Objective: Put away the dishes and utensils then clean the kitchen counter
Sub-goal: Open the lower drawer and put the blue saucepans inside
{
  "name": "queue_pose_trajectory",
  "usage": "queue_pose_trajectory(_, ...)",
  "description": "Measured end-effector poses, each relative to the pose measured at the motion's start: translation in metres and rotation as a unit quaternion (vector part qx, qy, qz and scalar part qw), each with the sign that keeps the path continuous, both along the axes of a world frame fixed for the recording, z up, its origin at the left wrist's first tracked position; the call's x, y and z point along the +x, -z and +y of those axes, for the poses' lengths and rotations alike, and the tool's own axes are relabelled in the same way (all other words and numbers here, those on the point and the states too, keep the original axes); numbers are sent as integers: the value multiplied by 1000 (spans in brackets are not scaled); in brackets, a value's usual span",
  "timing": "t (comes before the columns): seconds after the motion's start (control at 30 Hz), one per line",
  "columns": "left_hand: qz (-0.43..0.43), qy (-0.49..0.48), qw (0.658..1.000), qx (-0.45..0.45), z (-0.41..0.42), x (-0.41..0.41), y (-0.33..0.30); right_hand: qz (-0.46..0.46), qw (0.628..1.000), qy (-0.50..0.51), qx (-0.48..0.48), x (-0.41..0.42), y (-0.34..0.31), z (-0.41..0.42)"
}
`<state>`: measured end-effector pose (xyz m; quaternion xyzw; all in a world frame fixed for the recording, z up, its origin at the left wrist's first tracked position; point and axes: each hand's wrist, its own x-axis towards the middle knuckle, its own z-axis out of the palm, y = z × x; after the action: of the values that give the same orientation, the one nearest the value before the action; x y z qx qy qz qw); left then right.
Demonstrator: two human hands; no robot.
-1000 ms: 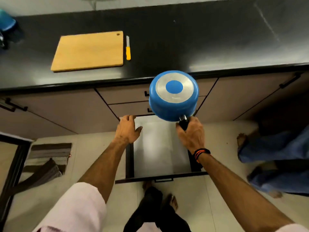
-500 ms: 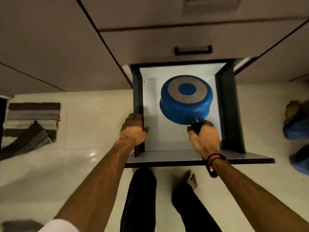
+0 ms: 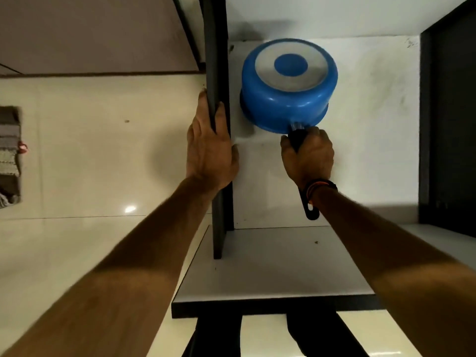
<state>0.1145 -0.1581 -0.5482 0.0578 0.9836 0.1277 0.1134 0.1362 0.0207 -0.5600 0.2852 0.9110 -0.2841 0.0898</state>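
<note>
A blue saucepan is turned upside down, its steel-ringed base facing up, at the back left of the open bottom drawer. My right hand is shut on its black handle, whose end pokes out below my wrist. Whether the pan's rim rests on the white drawer floor I cannot tell. My left hand grips the dark left side wall of the drawer, fingers over its top edge.
The drawer's front panel juts toward me above my legs. Its dark right wall bounds the white floor. Cabinet fronts are at upper left, pale floor tiles left, a striped mat at the far left edge.
My view dropped from the counter down into the drawer. The saucepan went from in front of the upper drawers down into the bottom drawer's back left. My left hand slid along the drawer's left wall.
</note>
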Motion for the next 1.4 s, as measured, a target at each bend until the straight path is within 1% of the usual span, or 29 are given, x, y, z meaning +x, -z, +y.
queue_pose_trajectory(0.17,38,-40,997,48,6,2,6,10,1000,14,3,-15,25,-17)
queue_pose_trajectory(0.3,33,-37,997,67,6,2,7,16,999,27,2,-25,39,-30)
queue_pose_trajectory(0.4,31,-46,996,69,7,2,7,14,1000,8,11,-28,47,-38)
queue_pose_trajectory(0.6,31,-44,996,73,6,2,5,-86,994,-44,51,-25,61,-33)
queue_pose_trajectory(0.73,26,-45,996,71,7,2,6,-107,991,-50,62,-22,66,-30)
queue_pose_trajectory(0.83,24,-47,996,68,7,2,6,-117,991,-54,44,-25,66,-29)
queue_pose_trajectory(1.03,37,-37,996,69,6,2,6,-142,986,-80,-45,-25,63,-16)
queue_pose_trajectory(1.13,-7,-12,998,68,2,1,-4,-173,976,-108,-78,-24,46,-5)
queue_pose_trajectory(1.23,-143,1,988,51,-7,-2,-34,-199,966,-126,-110,-22,4,8)
queue_pose_trajectory(1.3,-217,-24,974,55,-13,-2,-70,-201,961,-146,-125,-23,-39,16)
queue_pose_trajectory(1.37,-243,-60,966,64,-20,1,-120,-194,957,-164,-142,-24,-94,20)
queue_pose_trajectory(1.4,-236,-84,966,67,-25,0,-159,-188,953,-186,-146,-30,-134,21)
